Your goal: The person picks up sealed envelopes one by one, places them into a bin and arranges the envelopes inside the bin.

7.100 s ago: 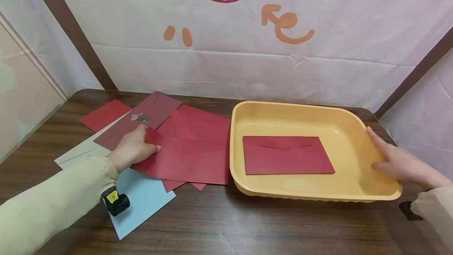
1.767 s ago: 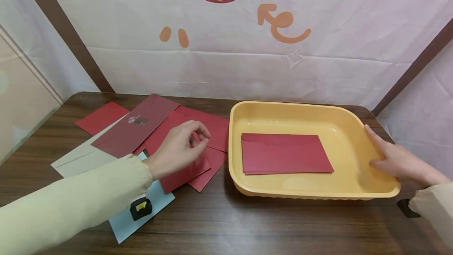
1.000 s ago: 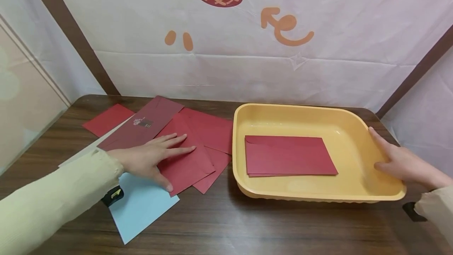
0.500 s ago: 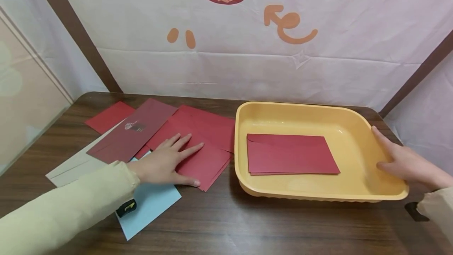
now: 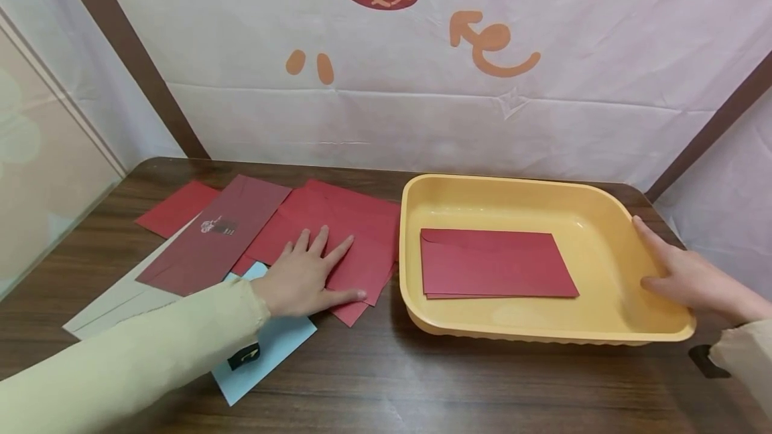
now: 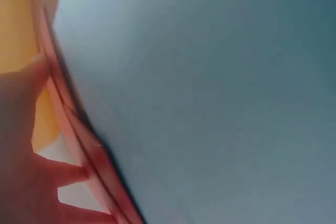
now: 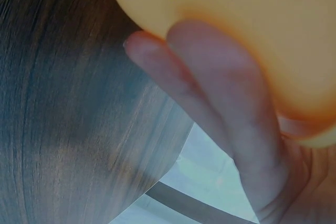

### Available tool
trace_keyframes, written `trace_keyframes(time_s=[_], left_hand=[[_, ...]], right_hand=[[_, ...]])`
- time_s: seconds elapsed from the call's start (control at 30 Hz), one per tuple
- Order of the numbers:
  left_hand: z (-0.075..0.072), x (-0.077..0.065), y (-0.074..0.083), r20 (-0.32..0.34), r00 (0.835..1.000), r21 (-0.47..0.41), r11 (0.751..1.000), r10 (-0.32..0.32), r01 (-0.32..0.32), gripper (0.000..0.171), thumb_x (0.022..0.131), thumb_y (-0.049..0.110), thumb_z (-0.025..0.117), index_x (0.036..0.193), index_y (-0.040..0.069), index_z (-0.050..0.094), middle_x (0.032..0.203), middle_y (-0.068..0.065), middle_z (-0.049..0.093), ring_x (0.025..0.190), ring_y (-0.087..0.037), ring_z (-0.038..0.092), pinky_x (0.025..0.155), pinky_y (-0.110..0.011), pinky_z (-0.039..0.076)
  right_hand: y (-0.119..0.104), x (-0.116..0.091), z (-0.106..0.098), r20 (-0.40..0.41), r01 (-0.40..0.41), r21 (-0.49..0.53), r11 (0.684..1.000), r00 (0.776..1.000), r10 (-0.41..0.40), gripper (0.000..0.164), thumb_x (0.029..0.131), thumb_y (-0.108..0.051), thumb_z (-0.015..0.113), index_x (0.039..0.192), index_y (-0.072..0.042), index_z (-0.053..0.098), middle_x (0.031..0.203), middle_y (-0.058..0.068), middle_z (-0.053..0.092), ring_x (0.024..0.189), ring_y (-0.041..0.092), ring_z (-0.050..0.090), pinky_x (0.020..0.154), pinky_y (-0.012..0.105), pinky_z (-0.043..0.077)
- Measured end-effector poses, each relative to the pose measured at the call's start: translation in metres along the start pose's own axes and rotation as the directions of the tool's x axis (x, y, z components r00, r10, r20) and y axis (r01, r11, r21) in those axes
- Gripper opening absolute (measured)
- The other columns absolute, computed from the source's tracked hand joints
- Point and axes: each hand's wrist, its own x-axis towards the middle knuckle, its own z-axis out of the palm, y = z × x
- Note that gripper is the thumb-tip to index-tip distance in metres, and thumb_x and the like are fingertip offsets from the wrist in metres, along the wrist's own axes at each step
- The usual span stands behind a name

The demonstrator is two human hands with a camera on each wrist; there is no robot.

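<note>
My left hand (image 5: 304,280) lies with spread, straight fingers on a red envelope (image 5: 364,246) atop the loose pile. In the left wrist view, the fingertips touch the edge of stacked red envelopes (image 6: 79,124), with a pale blue surface close to the lens. A light blue envelope (image 5: 280,347) is partly under the left wrist. My right hand (image 5: 693,280) grips the right rim of a yellow plastic basin (image 5: 609,233), thumb inside and fingers outside. Two red envelopes (image 5: 494,263) lie stacked in the basin, edges slightly offset.
Left of the pile are a dark red envelope (image 5: 217,233) with a printed emblem, a white envelope (image 5: 120,303) beneath it and a small red envelope (image 5: 181,206). A brown wooden table (image 5: 422,387) carries everything. A printed cloth (image 5: 392,119) hangs behind it.
A second red envelope came to lie in the basin. Afterwards my left hand spread over the pile and slid the top red envelope rightward. The dark red and white envelopes shifted left; the right hand stayed.
</note>
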Motion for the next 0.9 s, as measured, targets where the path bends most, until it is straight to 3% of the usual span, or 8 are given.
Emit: trace_keyframes(time_s=[0.3, 0.4, 0.53, 0.63, 0.9], left_hand=[[-0.006, 0.006, 0.004, 0.007, 1.0, 0.022, 1.0, 0.005, -0.005, 0.073, 0.093, 0.055, 0.051, 0.149, 0.012, 0.034, 0.148, -0.033, 0.029, 0.133, -0.059, 0.026, 0.105, -0.064, 0.031], [-0.011, 0.005, 0.001, -0.007, 1.0, 0.001, 1.0, 0.006, -0.006, 0.07, 0.094, 0.049, 0.053, 0.148, 0.006, 0.035, 0.146, -0.033, 0.032, 0.13, -0.056, 0.034, 0.102, -0.061, 0.037], [-0.02, 0.002, -0.011, -0.04, 0.997, -0.039, 0.997, -0.068, 0.066, 0.068, 0.092, 0.041, 0.059, 0.139, -0.005, 0.041, 0.126, -0.028, 0.046, 0.11, -0.043, 0.05, 0.084, -0.053, 0.05], [-0.027, 0.0, -0.024, -0.049, 0.989, -0.042, 0.989, -0.143, 0.141, 0.069, 0.088, 0.04, 0.064, 0.129, -0.012, 0.044, 0.11, -0.026, 0.049, 0.098, -0.038, 0.05, 0.071, -0.049, 0.051], [-0.036, 0.0, -0.051, -0.004, 0.974, -0.082, 0.971, -0.227, 0.226, 0.082, 0.08, 0.052, 0.068, 0.116, -0.017, 0.044, 0.1, -0.029, 0.05, 0.093, -0.04, 0.05, 0.063, -0.045, 0.053]], right_hand=[[0.003, 0.001, 0.002, -0.02, 0.018, -0.008, 1.0, 1.0, -0.018, 0.101, 0.081, -0.01, 0.065, 0.148, 0.004, -0.009, 0.124, 0.046, 0.043, 0.071, 0.027, 0.056, 0.066, 0.036, 0.044], [0.003, 0.0, 0.003, -0.018, 0.017, 0.0, 1.0, 1.0, -0.017, 0.101, 0.082, -0.01, 0.065, 0.149, 0.003, -0.009, 0.123, 0.046, 0.044, 0.069, 0.025, 0.056, 0.066, 0.035, 0.044], [0.001, 0.0, 0.003, -0.015, 0.017, 0.003, 1.0, 1.0, -0.017, 0.101, 0.082, -0.01, 0.065, 0.149, 0.002, -0.01, 0.123, 0.047, 0.044, 0.07, 0.025, 0.058, 0.066, 0.036, 0.045], [0.0, 0.0, 0.001, -0.015, 0.013, 0.004, 1.0, 1.0, -0.013, 0.101, 0.083, -0.01, 0.065, 0.149, 0.003, -0.011, 0.125, 0.048, 0.041, 0.07, 0.025, 0.058, 0.066, 0.036, 0.045], [0.001, 0.0, 0.0, -0.012, 0.011, 0.003, 1.0, 1.0, -0.011, 0.101, 0.081, -0.01, 0.064, 0.149, 0.003, -0.009, 0.124, 0.046, 0.043, 0.071, 0.028, 0.055, 0.065, 0.035, 0.043]])
